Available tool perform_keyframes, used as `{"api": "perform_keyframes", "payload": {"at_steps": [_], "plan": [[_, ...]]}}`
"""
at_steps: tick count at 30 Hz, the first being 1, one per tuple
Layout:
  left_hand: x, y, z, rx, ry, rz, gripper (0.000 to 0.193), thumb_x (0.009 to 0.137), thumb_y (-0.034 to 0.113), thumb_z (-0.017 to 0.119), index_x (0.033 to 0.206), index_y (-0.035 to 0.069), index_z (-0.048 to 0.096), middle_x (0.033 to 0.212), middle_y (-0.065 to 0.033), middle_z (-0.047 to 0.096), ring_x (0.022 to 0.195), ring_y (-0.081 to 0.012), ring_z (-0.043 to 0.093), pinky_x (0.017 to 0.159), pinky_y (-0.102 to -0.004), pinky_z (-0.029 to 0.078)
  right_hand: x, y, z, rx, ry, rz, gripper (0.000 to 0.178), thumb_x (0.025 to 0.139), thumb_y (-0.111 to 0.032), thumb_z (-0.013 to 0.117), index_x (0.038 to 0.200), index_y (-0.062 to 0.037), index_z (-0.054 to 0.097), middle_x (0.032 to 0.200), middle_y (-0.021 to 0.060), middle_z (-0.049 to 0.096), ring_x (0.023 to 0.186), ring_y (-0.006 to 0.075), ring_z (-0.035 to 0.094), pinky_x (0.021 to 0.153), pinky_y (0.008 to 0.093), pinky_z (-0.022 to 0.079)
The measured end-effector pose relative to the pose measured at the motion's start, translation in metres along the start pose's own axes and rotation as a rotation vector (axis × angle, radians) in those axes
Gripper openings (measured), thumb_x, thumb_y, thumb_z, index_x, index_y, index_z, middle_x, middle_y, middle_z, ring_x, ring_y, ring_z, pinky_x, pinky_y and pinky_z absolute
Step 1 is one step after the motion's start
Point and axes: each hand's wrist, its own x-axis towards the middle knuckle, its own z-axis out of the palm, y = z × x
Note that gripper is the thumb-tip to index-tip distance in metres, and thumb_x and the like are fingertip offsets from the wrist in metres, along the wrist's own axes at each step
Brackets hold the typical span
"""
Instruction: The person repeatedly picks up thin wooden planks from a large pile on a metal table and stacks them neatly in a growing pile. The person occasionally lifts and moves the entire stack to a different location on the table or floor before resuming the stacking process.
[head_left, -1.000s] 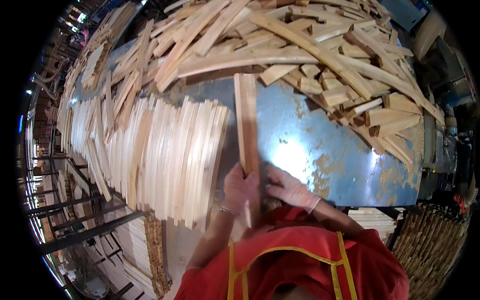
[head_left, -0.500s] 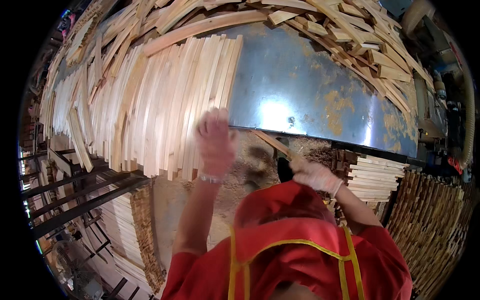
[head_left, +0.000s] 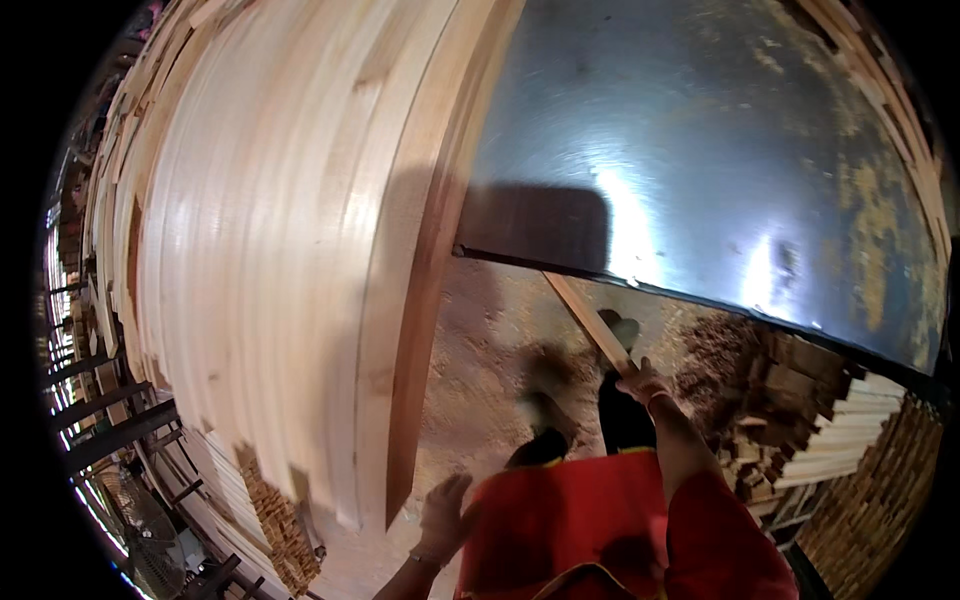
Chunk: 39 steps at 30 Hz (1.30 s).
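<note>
Head camera view: a worker in a red apron [head_left: 560,520] stands at a metal worktop [head_left: 560,100], a wooden strip [head_left: 590,320] in the right hand [head_left: 648,382]. The strip slants over the dusty floor [head_left: 470,330], in front of the worktop's near edge; whether its far end touches that edge or passes beneath it cannot be told. The right fingers are closed around its near end. The left hand [head_left: 443,515] is beside the near end of a row of pale strips [head_left: 300,250], its fingers loosely bent and, as far as can be seen, grasping nothing.

Judging by how the wood lies, much is already in order: the row runs side by side across the left of the scene, near ends reaching past the line of the worktop's front edge. The held strip is apart from it, not laid alongside. More loose wood [head_left: 905,120] lies along the worktop's far right side, outside the row; how many pieces remain cannot be counted. Sawdust [head_left: 870,240] streaks the metal, and stacked pale strips [head_left: 845,425] stand below the worktop at right.
</note>
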Motion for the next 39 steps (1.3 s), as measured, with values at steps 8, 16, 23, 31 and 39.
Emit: {"api": "perform_keyframes", "payload": {"at_steps": [8,16,23,31,39], "plan": [[-0.002,-0.014,0.007,-0.119,0.028,-0.008,0.054,0.091,0.026,0.078,0.139,0.003,0.067,0.135,-0.024,0.07,0.124,-0.0401,0.068,0.105,-0.0457,0.056,-0.048,0.064,-0.018,-0.049,0.16,-0.251,0.035,0.104,-0.035,0.065,0.117,-0.0027,0.067,0.105,0.0259,0.071,0.097,0.0472,0.069,0.082,0.0562,0.054],[-0.066,0.009,-0.085,-0.031,0.007,-0.114,0.05,0.092,0.036,0.073,0.132,0.006,0.073,0.126,-0.0222,0.073,0.118,-0.0403,0.069,0.106,-0.0497,0.053,-0.374,0.145,-0.162,0.848,0.088,-0.261,0.044,0.103,-0.026,0.067,0.14,-0.0025,0.062,0.109,0.016,0.074,0.088,0.03,0.071,0.08,0.0417,0.058],[-0.055,0.171,-0.228,-0.037,-0.134,0.348,0.06,0.097,0.04,0.071,0.146,0.006,0.061,0.132,-0.0237,0.068,0.12,-0.042,0.067,0.1,-0.0501,0.056,-0.403,-0.08,-0.244,0.694,0.399,-0.436,0.053,0.096,-0.032,0.075,0.139,-0.0038,0.063,0.118,0.0207,0.074,0.106,0.0328,0.073,0.092,0.0433,0.057],[0.095,0.334,-0.294,0.153,0.716,0.606,0.052,0.091,0.035,0.073,0.13,0.002,0.064,0.134,-0.0171,0.063,0.124,-0.0383,0.058,0.108,-0.0535,0.044,-0.327,-0.269,-0.325,-0.225,0.119,-1.119,0.04,0.095,-0.034,0.066,0.123,-0.0058,0.071,0.112,0.0215,0.075,0.102,0.0364,0.073,0.093,0.0442,0.057],[0.171,0.324,-0.29,0.472,0.685,0.431,0.058,0.089,0.031,0.064,0.141,0.006,0.06,0.142,-0.0135,0.06,0.136,-0.0342,0.051,0.119,-0.0544,0.035,-0.178,-0.335,-0.646,-0.586,1.187,-0.968,0.085,0.083,-0.039,0.079,0.155,-0.0069,0.047,0.153,0.018,0.052,0.146,0.0393,0.044,0.121,0.0514,0.037]]}}
